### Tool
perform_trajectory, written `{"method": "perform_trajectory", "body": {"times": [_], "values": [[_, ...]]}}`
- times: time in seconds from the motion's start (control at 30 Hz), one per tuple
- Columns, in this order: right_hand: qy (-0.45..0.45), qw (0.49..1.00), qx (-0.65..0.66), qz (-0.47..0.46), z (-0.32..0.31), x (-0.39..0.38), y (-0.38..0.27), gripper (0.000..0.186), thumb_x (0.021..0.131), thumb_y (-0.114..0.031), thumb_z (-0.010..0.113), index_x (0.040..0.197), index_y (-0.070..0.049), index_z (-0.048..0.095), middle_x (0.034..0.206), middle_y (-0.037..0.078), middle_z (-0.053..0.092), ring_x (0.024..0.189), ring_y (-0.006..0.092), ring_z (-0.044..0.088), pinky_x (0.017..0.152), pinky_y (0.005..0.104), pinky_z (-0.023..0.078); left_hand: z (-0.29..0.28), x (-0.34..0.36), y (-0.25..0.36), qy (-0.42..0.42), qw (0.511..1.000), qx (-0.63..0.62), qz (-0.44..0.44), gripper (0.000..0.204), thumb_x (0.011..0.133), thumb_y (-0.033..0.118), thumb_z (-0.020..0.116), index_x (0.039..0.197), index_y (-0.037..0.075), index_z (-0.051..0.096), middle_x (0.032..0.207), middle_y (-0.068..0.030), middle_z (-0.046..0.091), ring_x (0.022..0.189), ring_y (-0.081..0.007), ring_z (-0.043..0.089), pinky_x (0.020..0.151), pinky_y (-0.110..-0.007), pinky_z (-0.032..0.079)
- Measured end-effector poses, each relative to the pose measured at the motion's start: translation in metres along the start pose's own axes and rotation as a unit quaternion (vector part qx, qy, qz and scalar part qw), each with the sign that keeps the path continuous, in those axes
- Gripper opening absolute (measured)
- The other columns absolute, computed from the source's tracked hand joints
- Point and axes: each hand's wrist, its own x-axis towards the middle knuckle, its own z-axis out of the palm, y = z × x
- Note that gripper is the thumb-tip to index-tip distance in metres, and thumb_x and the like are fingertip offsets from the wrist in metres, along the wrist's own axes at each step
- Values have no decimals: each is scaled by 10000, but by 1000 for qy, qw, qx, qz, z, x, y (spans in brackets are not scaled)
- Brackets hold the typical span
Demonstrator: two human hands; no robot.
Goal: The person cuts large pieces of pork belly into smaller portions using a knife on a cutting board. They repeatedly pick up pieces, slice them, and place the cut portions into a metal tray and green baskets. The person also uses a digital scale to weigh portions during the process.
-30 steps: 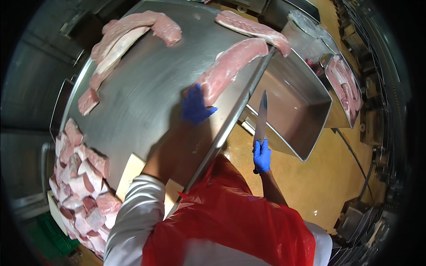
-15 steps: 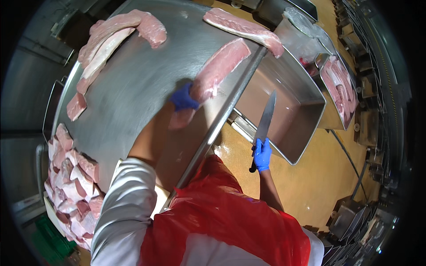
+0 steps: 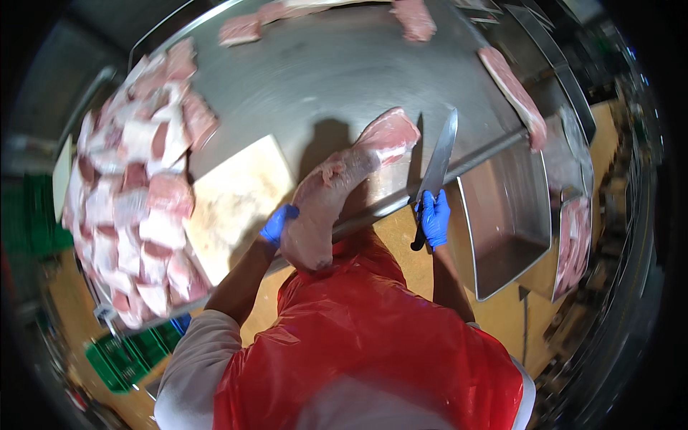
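Note:
My left hand point(image 3: 279, 224), in a blue glove, is closed on the side of a long pork loin point(image 3: 331, 188). The loin's near end hangs past the table's edge in front of my red apron, while its far end is above the steel top. My right hand point(image 3: 434, 218), also gloved in blue, grips a large knife point(image 3: 440, 154) by its dark handle. The blade points away from me over the table's edge, to the right of the loin. Just left of my left hand lies a worn white cutting board point(image 3: 240, 193).
Many cut pork pieces point(image 3: 136, 193) are heaped at the table's left end. Another loin point(image 3: 514, 93) lies along the right edge, above a deep steel tub point(image 3: 502, 236). More meat strips fill a second container point(image 3: 573, 240). Green crates point(image 3: 136, 358) stand low at left.
The view has swung left, bringing the cutting board and meat pile closer. My left hand has drawn the loin off the tabletop toward me. The knife stays in my right hand.

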Motion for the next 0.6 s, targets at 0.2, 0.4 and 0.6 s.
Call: {"method": "perform_trajectory", "body": {"times": [0.2, 0.4, 0.6], "values": [[-117, 993, 0, -14, 100, -60, -29, 218, 1033, -260, 545, 1042, -42, 537, 649, 22, 563, 497, 71, 501, 440, 251, 410, -30, -126, 9, 82, 974, -189, 90, 468, 923, 275, 542, 1327, 39, 553, 1209, -160, 640, 1043, -295, 646, 920, -443, 532], [-211, 968, -120, -65, 161, -117, -36, 197, 1024, -238, 538, 1020, -41, 524, 640, 64, 595, 548, 143, 584, 479, 309, 446, -118, -270, 19, 189, 953, -210, 114, 467, 994, 363, 478, 1347, 65, 547, 1220, -209, 641, 983, -341, 690, 849, -491, 589], [-145, 802, -456, -356, 185, -163, -15, 143, 975, -196, 577, 962, -61, 531, 645, 161, 614, 565, 371, 622, 495, 470, 471, -195, -350, -19, 422, 870, 59, 249, 345, 984, 262, 563, 1202, 14, 661, 1060, -74, 707, 916, -152, 672, 799, -300, 549]]}}
